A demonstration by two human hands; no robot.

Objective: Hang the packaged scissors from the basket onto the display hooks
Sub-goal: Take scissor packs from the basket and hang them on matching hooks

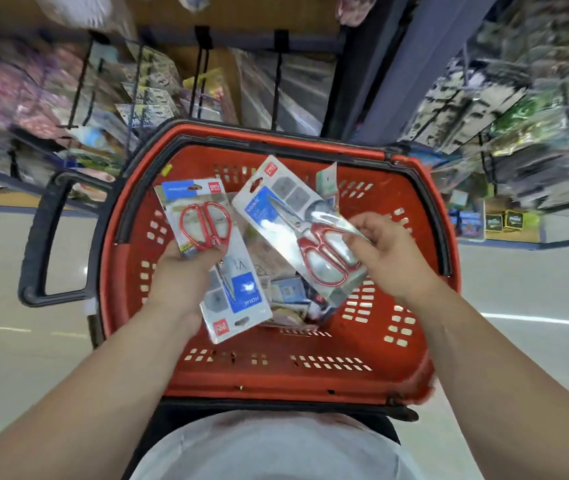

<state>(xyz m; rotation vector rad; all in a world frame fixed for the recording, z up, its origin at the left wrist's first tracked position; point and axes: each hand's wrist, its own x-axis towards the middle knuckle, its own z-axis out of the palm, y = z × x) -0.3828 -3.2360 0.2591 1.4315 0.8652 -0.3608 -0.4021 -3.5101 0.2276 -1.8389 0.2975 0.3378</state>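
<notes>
A red plastic basket point(311, 379) sits right below me. My left hand point(186, 268) grips two scissor packs above it: one with small red-handled scissors point(205, 225) pointing away from me, and a second pack point(238, 299) pointing toward me. My right hand point(390, 251) pinches the edge of a larger pack with red-handled kitchen scissors point(311, 237), tilted over the basket. More packets point(290, 303) lie at the basket bottom. Black display hooks point(278, 81) stick out from the rack beyond the basket.
The basket has a black pull handle point(37, 244) at its left. Hanging goods, blurred, fill racks at left point(33, 98) and right point(518, 98). A dark blue upright post point(380, 64) stands between the racks. Grey floor lies on both sides.
</notes>
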